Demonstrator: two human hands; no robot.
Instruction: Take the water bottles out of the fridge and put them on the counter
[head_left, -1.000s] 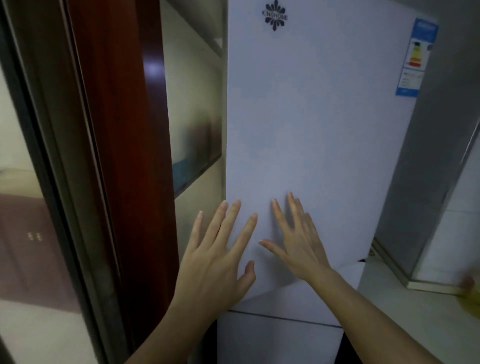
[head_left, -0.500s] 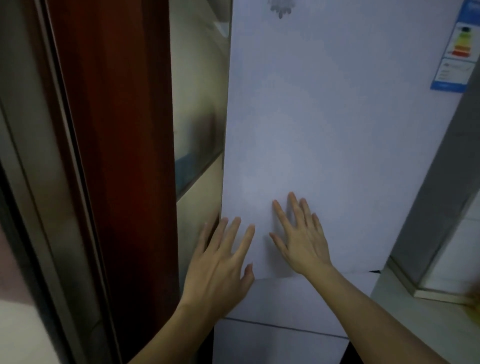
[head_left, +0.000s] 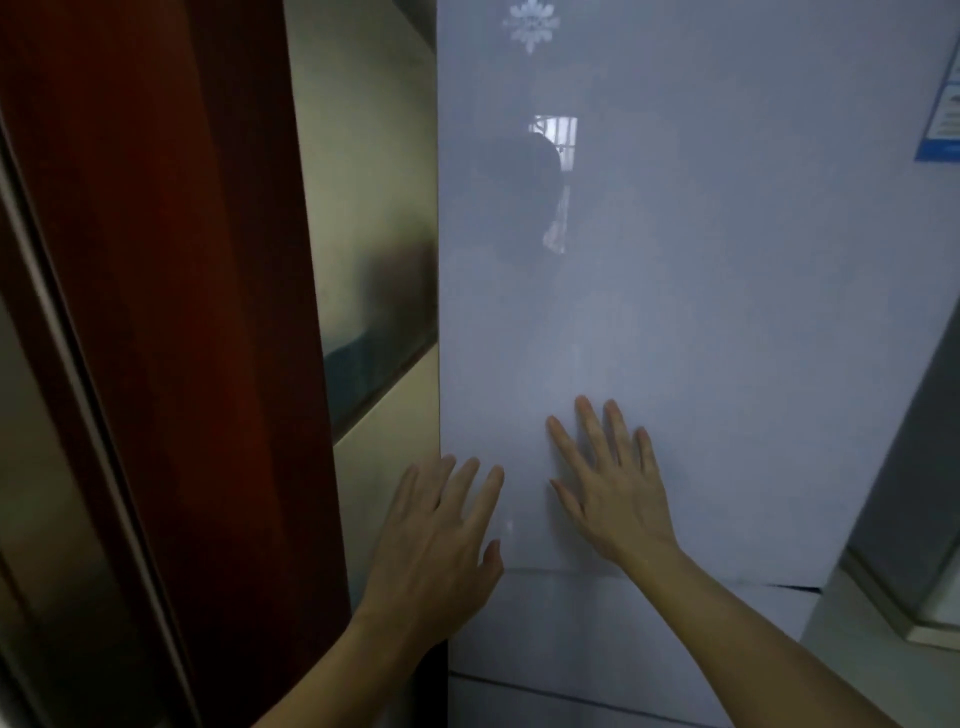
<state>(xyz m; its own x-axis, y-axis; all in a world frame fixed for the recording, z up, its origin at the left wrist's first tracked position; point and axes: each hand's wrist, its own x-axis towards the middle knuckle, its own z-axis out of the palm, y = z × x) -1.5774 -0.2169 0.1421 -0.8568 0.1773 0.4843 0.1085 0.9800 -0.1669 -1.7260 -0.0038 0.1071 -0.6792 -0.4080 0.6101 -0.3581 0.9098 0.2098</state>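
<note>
A tall white fridge door (head_left: 701, 291) fills the middle and right of the view, closed or nearly so. My right hand (head_left: 613, 488) lies flat on its lower part with fingers straight and spread. My left hand (head_left: 441, 535) is held open with straight fingers at the door's lower left edge. Below the door's bottom edge sits a lower fridge drawer front (head_left: 597, 634). No water bottles and no counter are in view.
A dark red wooden door frame (head_left: 208, 338) stands close on the left, with a glass panel (head_left: 47, 467) beyond it. A beige tiled wall (head_left: 374, 208) runs between frame and fridge. A grey wall (head_left: 914, 467) and floor ledge sit at the right.
The view has moved closer to the fridge and slightly left. Both hands stay low on the door, the left one now reaching its left edge.
</note>
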